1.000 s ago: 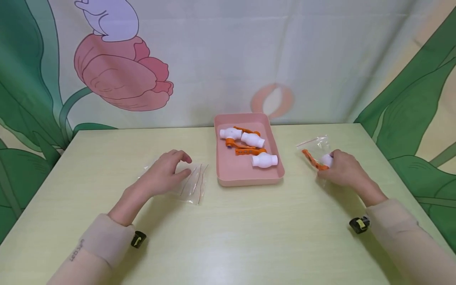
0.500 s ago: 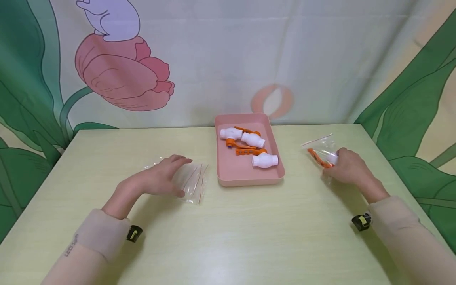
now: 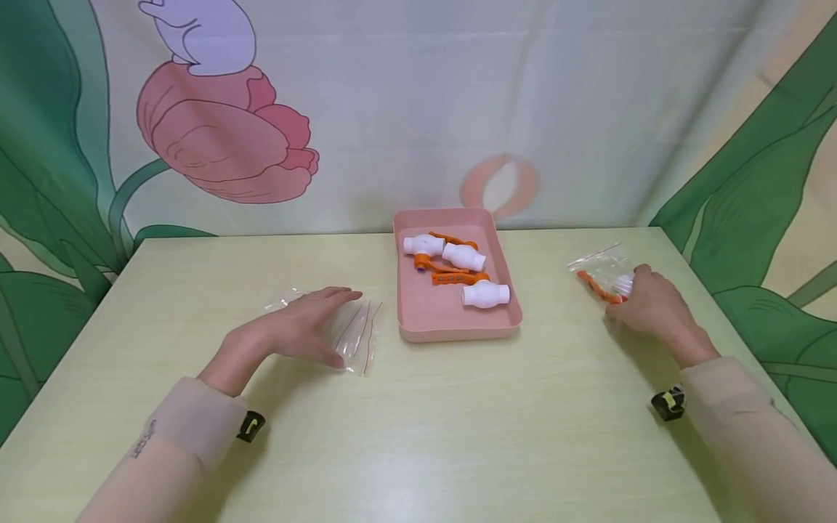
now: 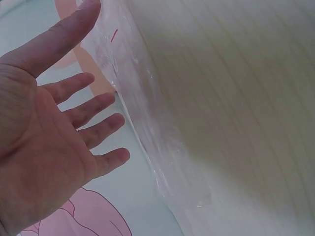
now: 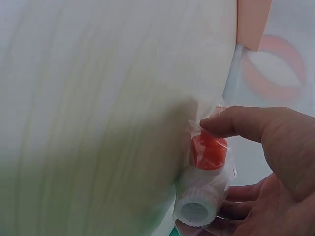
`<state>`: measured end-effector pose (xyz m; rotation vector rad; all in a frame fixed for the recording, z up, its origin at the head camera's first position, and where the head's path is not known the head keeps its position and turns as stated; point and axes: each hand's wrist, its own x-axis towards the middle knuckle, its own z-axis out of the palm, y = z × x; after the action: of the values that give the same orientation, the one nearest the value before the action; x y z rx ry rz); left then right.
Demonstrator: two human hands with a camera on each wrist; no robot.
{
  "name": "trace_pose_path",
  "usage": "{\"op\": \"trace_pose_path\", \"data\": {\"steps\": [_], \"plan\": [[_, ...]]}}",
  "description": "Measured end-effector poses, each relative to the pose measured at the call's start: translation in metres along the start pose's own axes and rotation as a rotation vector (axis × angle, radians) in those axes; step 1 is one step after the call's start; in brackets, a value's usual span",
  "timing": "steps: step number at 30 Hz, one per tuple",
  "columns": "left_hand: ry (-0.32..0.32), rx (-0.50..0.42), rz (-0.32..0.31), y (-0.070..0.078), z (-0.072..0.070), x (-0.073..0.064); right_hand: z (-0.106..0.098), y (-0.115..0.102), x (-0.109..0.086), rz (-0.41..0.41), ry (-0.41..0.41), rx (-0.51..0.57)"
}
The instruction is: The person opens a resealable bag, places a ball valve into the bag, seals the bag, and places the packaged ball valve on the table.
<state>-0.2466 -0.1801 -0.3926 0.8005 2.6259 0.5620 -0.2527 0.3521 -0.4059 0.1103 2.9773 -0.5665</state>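
My right hand (image 3: 657,311) grips a ball valve (image 3: 600,288) with an orange lever, sealed in a clear zip bag (image 3: 613,263), at the table's right. In the right wrist view the thumb lies by the valve's orange cap (image 5: 208,153), and the other fingers are behind its white body (image 5: 196,209). Over on the left, my left hand (image 3: 294,327) spreads its fingers just above flat clear zip bags (image 3: 358,338) with red seal lines. Its palm and straight fingers show in the left wrist view, with nothing held.
A pink tray (image 3: 458,335) stands between the hands, toward the back of the table (image 3: 418,421). Inside it lie several white ball valves (image 3: 486,294) with orange levers. A printed curtain (image 3: 405,109) hangs along the table's far edge.
My right hand has shifted a little to the right with the bagged valve. The left hand has opened wider over the zip bags, its thumb lower. The tray has stayed put.
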Motion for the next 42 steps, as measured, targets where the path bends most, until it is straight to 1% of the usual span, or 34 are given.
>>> {"op": "trace_pose_path", "data": {"steps": [6,9,15,21,29,33,35,42], "plan": [[-0.006,0.009,-0.004,0.000,0.001,0.001,0.000,0.004,0.001,-0.007,0.030,-0.002],[-0.008,0.019,-0.004,0.000,0.001,0.003,0.000,0.005,0.001,-0.018,0.033,-0.023],[-0.018,0.042,-0.014,0.000,0.002,0.004,-0.001,0.005,0.000,-0.063,0.035,-0.062],[-0.015,0.045,-0.027,-0.001,0.003,0.005,-0.005,0.001,-0.002,-0.069,0.025,-0.070],[-0.004,0.043,-0.027,0.000,0.003,0.005,-0.011,-0.015,-0.009,-0.106,0.038,-0.081],[0.000,0.032,-0.044,0.002,0.003,0.006,-0.012,-0.026,-0.011,-0.152,0.055,-0.072],[0.013,0.034,-0.039,0.002,0.002,0.006,-0.013,-0.033,-0.013,-0.180,0.062,-0.066],[0.067,0.029,-0.007,0.005,0.001,0.006,-0.010,-0.058,-0.018,-0.249,0.039,-0.043]]}}
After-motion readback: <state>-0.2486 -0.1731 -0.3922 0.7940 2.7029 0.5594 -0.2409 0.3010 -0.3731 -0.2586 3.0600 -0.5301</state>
